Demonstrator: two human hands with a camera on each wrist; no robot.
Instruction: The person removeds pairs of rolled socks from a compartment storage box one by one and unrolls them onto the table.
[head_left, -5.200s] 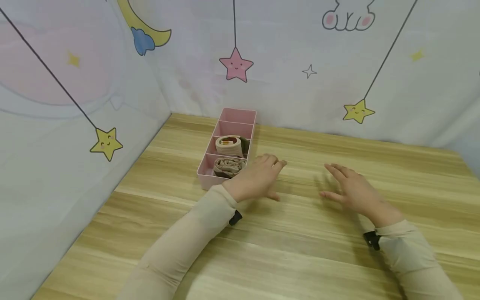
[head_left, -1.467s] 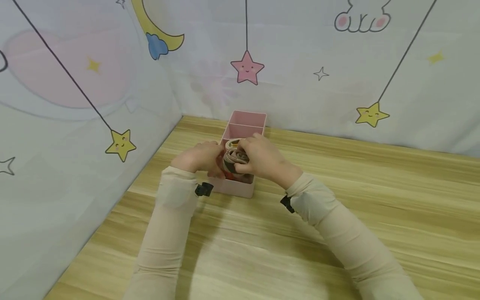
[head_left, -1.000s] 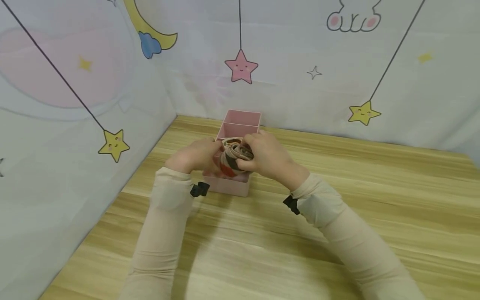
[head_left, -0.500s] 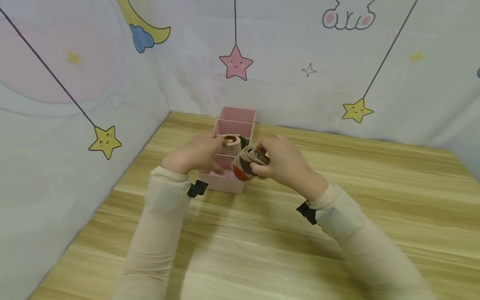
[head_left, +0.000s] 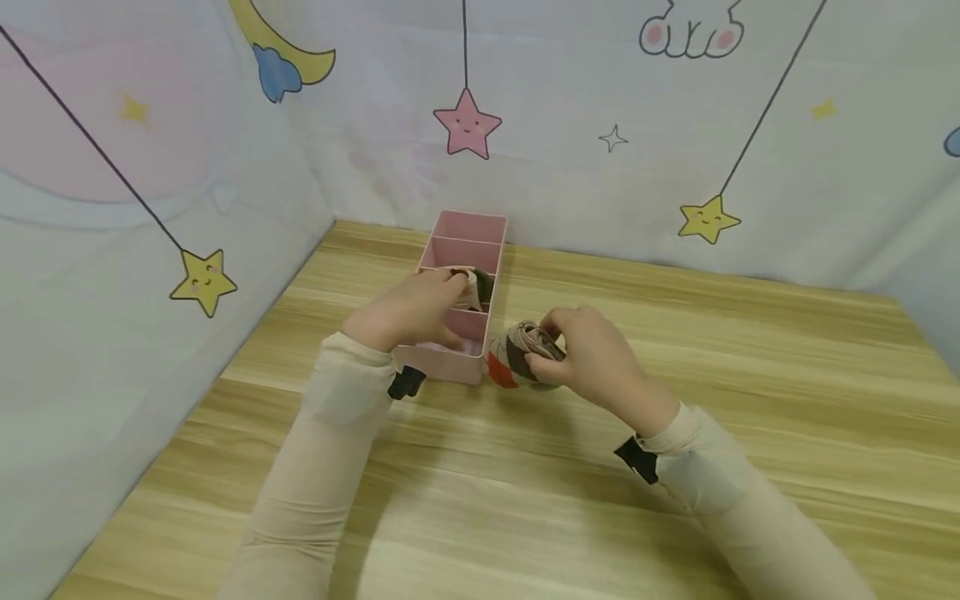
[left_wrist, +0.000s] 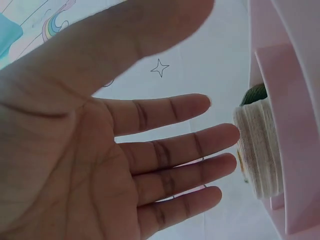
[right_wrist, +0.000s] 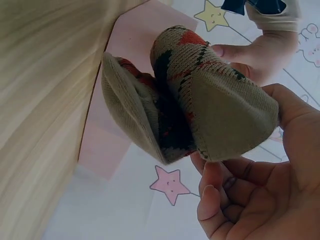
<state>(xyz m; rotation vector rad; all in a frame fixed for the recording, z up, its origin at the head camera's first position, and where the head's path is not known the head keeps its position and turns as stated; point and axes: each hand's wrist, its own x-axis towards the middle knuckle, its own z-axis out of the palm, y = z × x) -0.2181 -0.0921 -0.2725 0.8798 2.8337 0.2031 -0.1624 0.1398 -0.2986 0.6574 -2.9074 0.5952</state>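
My right hand point(head_left: 606, 360) pinches a rolled pair of socks point(head_left: 513, 360), beige with dark and red patches, just right of the pink divided box point(head_left: 448, 367). In the right wrist view the socks' knit pattern and a loose beige flap show, with fingers and thumb at one end. My left hand point(head_left: 405, 310) hovers over the box's near end, its palm bare and fingers extended in the left wrist view. Close by its fingertips, a second rolled pair of socks point(left_wrist: 261, 147), cream with dark green, sits in a compartment; the hand partly hides it in the head view.
The box's two far compartments point(head_left: 467, 250) hold nothing visible. Wood-grain tabletop point(head_left: 735, 375) spreads to the right and front. A white curtain point(head_left: 570, 192) printed with stars hangs behind the table and along its left side.
The patterned socks, in the nearest compartment at first, have been lifted out by my right hand and carried right and toward me. My left hand has come over the box and let go of them.
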